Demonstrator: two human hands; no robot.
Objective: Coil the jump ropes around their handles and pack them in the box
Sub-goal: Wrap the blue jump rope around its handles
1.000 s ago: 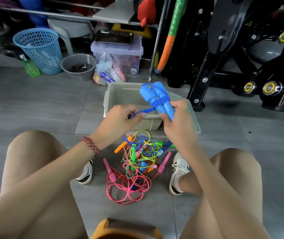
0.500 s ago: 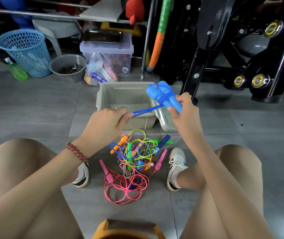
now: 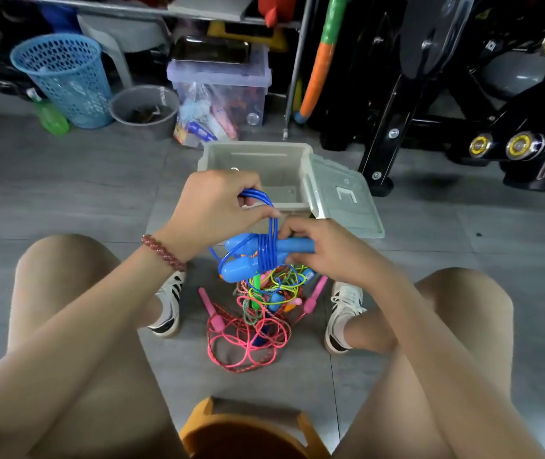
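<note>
Paired blue handles held level, long axis running 9 to 3 o'clock, bulb ends toward 9. Grasped at the 3 o'clock end by the right hand, fingers curled round the shafts. Blue cord wound in several turns across the middle of the pair, at right angles to that axis. Remaining slack drawn up toward 12 o'clock as a short loop, pinched between thumb and fingers of the left hand, just above the wraps at about 11 o'clock. One smaller loop hanging free near the bulbs at 9 o'clock.

Box open on the floor at 12 o'clock of both hands, near, its front edge hidden behind them; lid tilted at its 3 o'clock side. Pile of ropes at 6 o'clock, below the bundle and between the shoes, tangled and uncoiled.

Coiling of this rope judged almost finished: loop to be tucked, then bundle carried toward 12 o'clock. Left hand nearer the box mouth; right hand bearing the weight, nearer the lid.
</note>
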